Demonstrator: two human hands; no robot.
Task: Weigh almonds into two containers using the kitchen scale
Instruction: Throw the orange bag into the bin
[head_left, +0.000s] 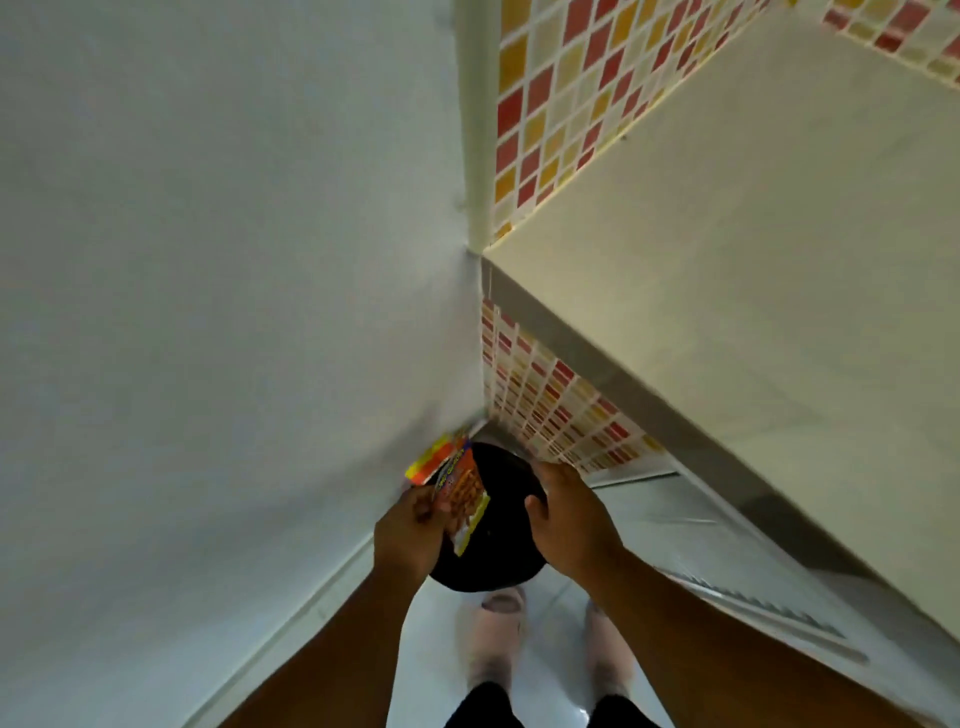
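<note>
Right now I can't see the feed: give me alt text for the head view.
Seen from above, the left hand holds a colourful almond packet over a round black bowl, which the right hand grips by its rim. To the right runs a pale countertop with red-and-yellow mosaic tiles; two feet stand on the white floor.

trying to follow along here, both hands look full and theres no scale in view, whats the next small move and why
Probably carry both things to the countertop and set the black round item down. The left hand grips the almond packet and the right hand holds the black item's edge, held above the floor; nothing can be weighed there.
</note>
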